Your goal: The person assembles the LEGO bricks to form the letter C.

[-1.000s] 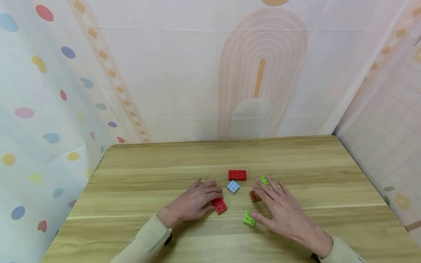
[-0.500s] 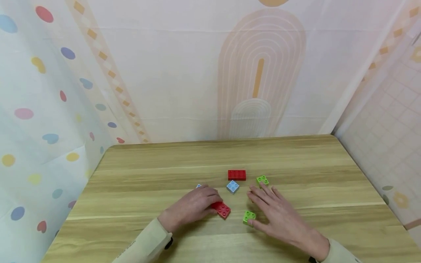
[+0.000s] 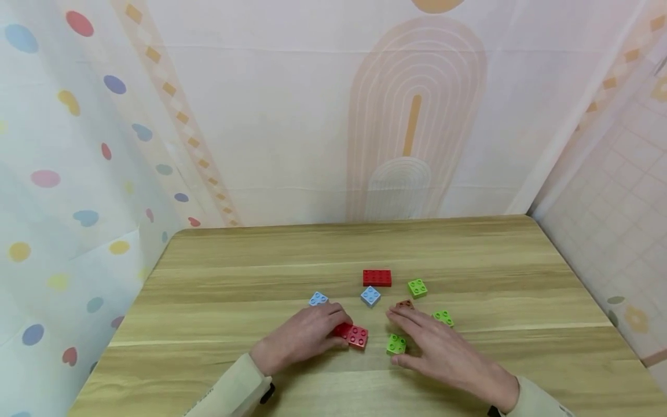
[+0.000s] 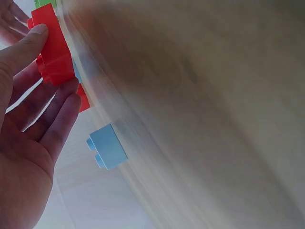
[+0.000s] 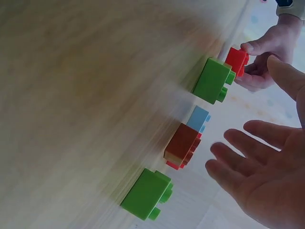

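Observation:
My left hand (image 3: 304,336) pinches a red toy building brick (image 3: 357,336) between thumb and fingers, low over the table. In the left wrist view, the thumb lies on the studded side of this red brick (image 4: 55,47). My right hand (image 3: 448,356) hovers with its fingers extended and nothing in it. Close to its thumb lies a lime green brick (image 3: 396,344). A brown brick (image 3: 405,304) is partly hidden beyond the right fingertips, and a second green brick (image 3: 443,317) shows behind the knuckles. Just past the left fingers is a light blue brick (image 3: 318,299).
Farther back on the wooden table (image 3: 250,255) lie a long red brick (image 3: 377,278), another light blue brick (image 3: 370,296) and a third green brick (image 3: 417,288). A patterned curtain (image 3: 292,133) hangs along the table's far edge.
The held red brick has shifted slightly right and towards me, turning straighter. My right hand has drawn back from the far green brick, uncovering another green one. The left blue brick shows more.

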A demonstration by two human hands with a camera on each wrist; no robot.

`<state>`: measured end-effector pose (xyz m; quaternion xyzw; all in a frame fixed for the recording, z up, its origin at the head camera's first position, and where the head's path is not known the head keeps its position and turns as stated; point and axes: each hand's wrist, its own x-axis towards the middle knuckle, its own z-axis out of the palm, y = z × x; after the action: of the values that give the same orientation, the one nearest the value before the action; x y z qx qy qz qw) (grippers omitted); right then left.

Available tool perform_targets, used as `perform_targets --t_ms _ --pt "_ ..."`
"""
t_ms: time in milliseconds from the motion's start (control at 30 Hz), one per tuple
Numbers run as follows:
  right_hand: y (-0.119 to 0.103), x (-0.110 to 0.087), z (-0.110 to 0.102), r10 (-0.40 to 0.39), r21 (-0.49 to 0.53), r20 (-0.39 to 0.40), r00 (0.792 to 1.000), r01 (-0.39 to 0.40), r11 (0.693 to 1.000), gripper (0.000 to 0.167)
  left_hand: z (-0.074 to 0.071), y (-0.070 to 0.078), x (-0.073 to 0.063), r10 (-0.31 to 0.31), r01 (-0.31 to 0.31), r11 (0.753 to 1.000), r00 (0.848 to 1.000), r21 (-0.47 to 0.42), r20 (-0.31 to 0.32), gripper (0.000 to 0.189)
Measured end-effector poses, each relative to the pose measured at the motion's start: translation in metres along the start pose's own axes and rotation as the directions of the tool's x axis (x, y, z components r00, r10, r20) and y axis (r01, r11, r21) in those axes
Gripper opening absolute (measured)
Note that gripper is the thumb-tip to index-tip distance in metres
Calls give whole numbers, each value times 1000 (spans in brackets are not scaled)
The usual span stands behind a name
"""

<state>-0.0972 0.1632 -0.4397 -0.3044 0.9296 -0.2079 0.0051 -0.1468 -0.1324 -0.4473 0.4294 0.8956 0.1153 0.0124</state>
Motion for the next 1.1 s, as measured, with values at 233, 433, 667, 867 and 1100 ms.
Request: perform_targets --t_ms 233,433,667,867,1100 --pt "0 5 1 45 51 67 997 -49 998 72 1 5 -4 -40 40 999 999 -6 -9 33" --pt "2 9 1 35 44 123 992 -41 998 65 2 10 -5 -84 84 996 996 -9 -12 32" --pt "5 11 3 -10 30 124 992 7 1000 51 4 14 -8 -125 125 992 992 -24 -22 31" --pt "5 14 3 -30 53 133 991 24 998 36 5 16 -9 -145 145 989 989 -26 -19 30" --pt "2 15 2 -40 53 120 992 34 998 33 4 19 -9 -171 171 985 985 -18 4 31"
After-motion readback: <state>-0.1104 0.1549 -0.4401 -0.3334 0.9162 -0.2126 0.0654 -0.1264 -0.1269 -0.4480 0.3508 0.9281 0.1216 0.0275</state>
